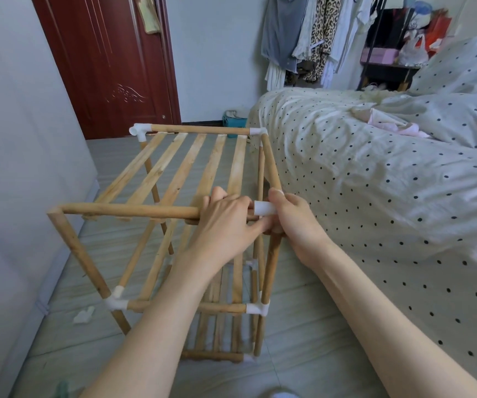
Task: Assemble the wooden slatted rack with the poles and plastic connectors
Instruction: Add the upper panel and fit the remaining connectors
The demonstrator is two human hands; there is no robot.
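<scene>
— Where is the rack now?

— The wooden slatted rack stands on the tiled floor, just beside the bed. I work at its near right top corner.

— What do your hands do?

— My left hand is curled around the end of the near top pole. My right hand pinches the white plastic connector at that corner, thumb on top.

— And the far corners?

— Each one has a white connector; the far left connector has an open socket.
</scene>
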